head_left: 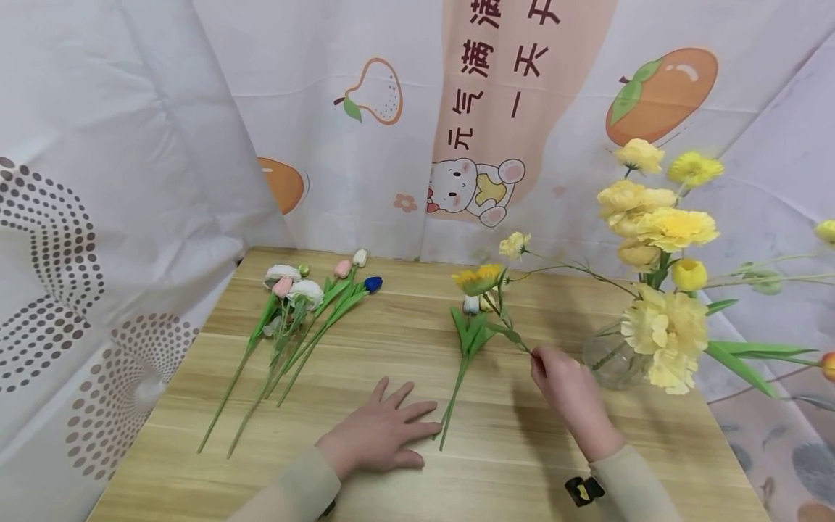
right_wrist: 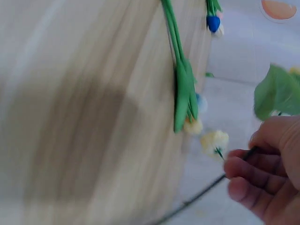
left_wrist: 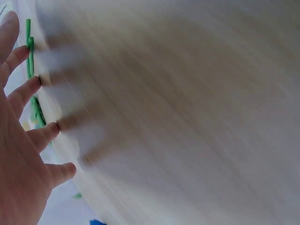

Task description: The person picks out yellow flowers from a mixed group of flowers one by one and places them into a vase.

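My right hand (head_left: pixel 566 384) pinches the thin dark stem (right_wrist: pixel 206 190) of a sunflower (head_left: pixel 479 279) between thumb and fingers, its yellow head leaning to the upper left above the table. Fingers spread, my left hand (head_left: pixel 385 429) lies over the tabletop, holding nothing. Its fingertips come close to the lower stems of two tulips (head_left: pixel 464 355), one white and one yellowish; whether they touch cannot be told. Right of the right hand stands a clear glass vase (head_left: pixel 603 359) filled with yellow flowers (head_left: pixel 665 326).
On the left of the wooden table (head_left: pixel 496 471) lie several loose stems, among them white flowers (head_left: pixel 305 293), a pink tulip (head_left: pixel 343 269) and a blue tulip (head_left: pixel 373 284). A printed curtain (head_left: pixel 365 174) hangs behind. Long stems and leaves (head_left: pixel 750 355) jut out rightward from the vase.
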`<state>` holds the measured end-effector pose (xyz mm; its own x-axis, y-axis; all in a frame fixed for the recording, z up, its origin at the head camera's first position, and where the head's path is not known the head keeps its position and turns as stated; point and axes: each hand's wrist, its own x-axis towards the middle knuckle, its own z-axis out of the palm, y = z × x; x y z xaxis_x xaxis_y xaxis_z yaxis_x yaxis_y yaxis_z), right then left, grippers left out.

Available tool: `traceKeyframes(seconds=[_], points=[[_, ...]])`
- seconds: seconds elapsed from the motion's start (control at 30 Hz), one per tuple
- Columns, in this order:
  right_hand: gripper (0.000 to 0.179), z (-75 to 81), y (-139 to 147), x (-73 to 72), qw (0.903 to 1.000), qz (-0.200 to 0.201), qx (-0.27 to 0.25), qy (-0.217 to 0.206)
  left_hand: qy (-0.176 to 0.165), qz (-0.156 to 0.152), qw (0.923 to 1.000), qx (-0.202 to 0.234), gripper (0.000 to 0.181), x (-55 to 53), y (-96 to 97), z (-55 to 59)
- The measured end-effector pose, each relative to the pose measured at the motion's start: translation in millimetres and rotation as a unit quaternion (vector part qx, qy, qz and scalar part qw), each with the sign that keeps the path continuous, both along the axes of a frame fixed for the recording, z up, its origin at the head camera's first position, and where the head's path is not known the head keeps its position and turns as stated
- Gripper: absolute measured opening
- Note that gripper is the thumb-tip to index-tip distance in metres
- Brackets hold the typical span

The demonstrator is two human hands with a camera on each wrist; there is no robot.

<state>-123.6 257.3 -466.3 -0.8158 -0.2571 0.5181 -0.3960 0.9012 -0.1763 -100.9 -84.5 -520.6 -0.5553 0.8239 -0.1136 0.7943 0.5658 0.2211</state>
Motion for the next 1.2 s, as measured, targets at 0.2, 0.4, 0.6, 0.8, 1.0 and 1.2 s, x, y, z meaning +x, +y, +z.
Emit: traceKeyframes(seconds=[0.2,0.4,0.6,0.8,1.0,1.2], points=[[0.006,14.7,13.4,-5.6,0.9897,0.02,0.043,0.135,-0.018,0.032,0.9993,-0.003,0.059,-2.1,-19.1,1.1],[0.04,30.6,17.0,-6.4,0.9836,0.027,0.042,0.173,-0.024,0.05,0.9984,-0.008,0.057,-4.1,-30.4,5.1],[0.036,44.0,18.0,-7.1,0.9745,0.059,0.04,0.213,-0.029,0.054,0.9981,-0.007,0.06,-5.0,-34.4,6.2],[0.032,58.8,23.9,-10.2,0.9669,0.054,0.047,0.245,-0.029,0.089,0.9956,0.0,0.063,-8.6,-40.2,8.4],[0.027,74.6,32.1,-9.1,0.9579,0.028,0.023,0.285,-0.037,0.149,0.988,0.01,0.063,-14.5,-51.8,8.8],[0.019,87.9,35.4,-3.4,0.9555,0.009,-0.004,0.295,-0.043,0.186,0.9817,0.005,0.063,-16.6,-62.6,5.1]])
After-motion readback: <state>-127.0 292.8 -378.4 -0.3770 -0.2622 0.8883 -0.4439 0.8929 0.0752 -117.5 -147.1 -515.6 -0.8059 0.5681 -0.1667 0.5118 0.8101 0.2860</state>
